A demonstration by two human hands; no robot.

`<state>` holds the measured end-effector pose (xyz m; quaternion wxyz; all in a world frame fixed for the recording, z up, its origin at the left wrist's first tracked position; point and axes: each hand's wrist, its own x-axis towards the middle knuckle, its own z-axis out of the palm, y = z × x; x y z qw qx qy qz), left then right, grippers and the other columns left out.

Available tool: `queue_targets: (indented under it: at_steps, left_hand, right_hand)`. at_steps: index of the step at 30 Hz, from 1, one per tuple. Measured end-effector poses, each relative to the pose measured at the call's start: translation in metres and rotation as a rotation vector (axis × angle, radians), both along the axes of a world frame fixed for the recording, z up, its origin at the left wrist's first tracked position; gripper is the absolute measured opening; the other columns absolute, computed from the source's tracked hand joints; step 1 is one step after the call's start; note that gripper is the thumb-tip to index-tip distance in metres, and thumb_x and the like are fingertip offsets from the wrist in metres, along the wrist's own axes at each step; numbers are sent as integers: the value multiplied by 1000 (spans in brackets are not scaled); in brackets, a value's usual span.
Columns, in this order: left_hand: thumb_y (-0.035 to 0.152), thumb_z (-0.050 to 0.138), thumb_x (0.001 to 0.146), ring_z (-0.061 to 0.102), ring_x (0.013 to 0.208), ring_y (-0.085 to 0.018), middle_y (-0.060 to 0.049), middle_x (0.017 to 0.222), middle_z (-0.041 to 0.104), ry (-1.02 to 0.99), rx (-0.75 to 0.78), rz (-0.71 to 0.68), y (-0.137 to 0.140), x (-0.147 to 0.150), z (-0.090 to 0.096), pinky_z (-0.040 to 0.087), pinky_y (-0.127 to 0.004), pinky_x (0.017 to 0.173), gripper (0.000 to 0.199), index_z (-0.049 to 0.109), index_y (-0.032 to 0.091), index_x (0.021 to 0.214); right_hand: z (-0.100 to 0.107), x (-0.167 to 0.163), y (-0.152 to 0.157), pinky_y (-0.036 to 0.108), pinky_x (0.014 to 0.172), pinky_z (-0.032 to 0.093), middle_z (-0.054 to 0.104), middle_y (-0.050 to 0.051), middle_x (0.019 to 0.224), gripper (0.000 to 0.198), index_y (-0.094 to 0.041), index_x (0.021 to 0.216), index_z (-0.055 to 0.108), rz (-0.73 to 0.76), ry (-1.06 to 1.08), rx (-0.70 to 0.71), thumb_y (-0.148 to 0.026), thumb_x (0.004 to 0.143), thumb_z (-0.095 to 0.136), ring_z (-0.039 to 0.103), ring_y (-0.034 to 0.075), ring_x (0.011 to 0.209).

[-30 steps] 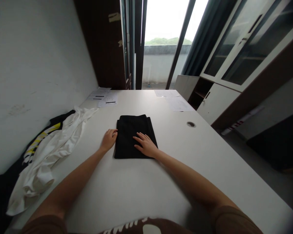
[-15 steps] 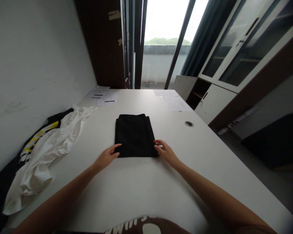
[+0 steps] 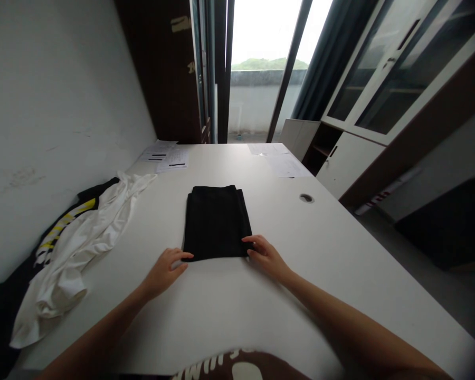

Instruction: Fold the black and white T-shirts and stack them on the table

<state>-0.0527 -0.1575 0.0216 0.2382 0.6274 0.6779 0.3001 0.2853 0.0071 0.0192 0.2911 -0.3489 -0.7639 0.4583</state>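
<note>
Now — both hands, spread, at near corners of folded black cloth — beyond, open cabinet, shelf inside.

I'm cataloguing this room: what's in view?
Table: one, white, centre
Folded cloth: one, black, centre
Crumpled cloth: one, white, left
Patterned cloth: one, black with yellow, by wall
Papers: several, white, far corners
Cable hole: one, grey, right
Wall: one, grey, left
Panel: one, brown, far left
Window: one, clear, far end
Curtain: one, dark, beside window
Cabinet: one, white, right
Shirt: one, brown, bottom
Left grip: one, folded cloth's near left corner
Right grip: one, folded cloth's near right corner
</note>
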Motion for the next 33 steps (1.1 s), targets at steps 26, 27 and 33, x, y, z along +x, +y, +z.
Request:
queue_targets:
  at_steps: [26, 27, 33]
  left_hand:
    - [46, 45, 100, 57, 70, -18, 0, 74, 62, 355, -293, -201, 33, 10, 78, 36, -28, 63, 38, 61, 22, 77]
    - [45, 44, 101, 59, 74, -19, -1, 78, 64, 406, -201, -159, 42, 19, 79, 39, -29, 67, 36, 63, 22, 81]
    - [52, 57, 95, 43, 141, -32, -13, 150, 52, 601, 142, -274, 83, 51, 29, 35, -48, 115, 55, 56, 21, 142]
  right_hand:
    - [13, 10, -20, 34, 75, 52, 62, 6, 93, 24, -25, 102, 72, 5, -88, 334, -25, 100, 48, 60, 19, 82]
    - [17, 1, -18, 37, 82, 53, 63, 7, 99, 23, -25, 105, 72, 24, -104, 399, -25, 100, 50, 62, 21, 90]
    - [19, -62, -8, 52, 118, 35, 45, 15, 155, 54, -22, 146, 55, 174, -318, 619, -45, 97, 60, 38, 31, 145]
